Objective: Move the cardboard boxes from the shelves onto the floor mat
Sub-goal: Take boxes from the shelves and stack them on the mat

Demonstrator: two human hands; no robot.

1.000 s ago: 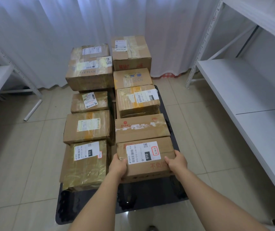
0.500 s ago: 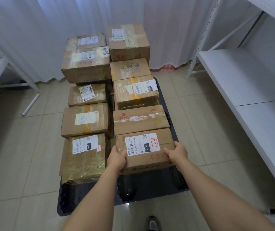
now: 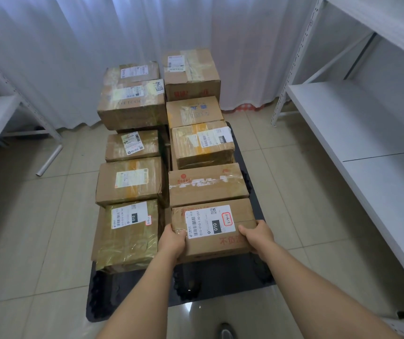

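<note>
Two hands grip one brown cardboard box with a white shipping label (image 3: 212, 228) at the near end of the right-hand row: the left hand (image 3: 173, 239) is wrapped round its near-left corner, the right hand (image 3: 257, 234) round its near-right corner, the hands apart with the box between them. The box sits at the front of a double row of taped cardboard parcels (image 3: 132, 182) on the black rubber floor mat (image 3: 220, 285), its far edge close against the flat brown box with red printing and torn tape (image 3: 207, 184) behind it.

The step looks like the final seating of this box (whether its base is fully down cannot be told from here). To do it well, lower the near edge last and keep it square to its neighbour, so the row stays straight and the base lands wholly on the mat, not over its right margin. Release only once the weight has settled; sliding the fingers out sideways would avoid pinching them underneath. The white metal shelf (image 3: 357, 133) on the right looks bare, so this may be among the last boxes.
</note>
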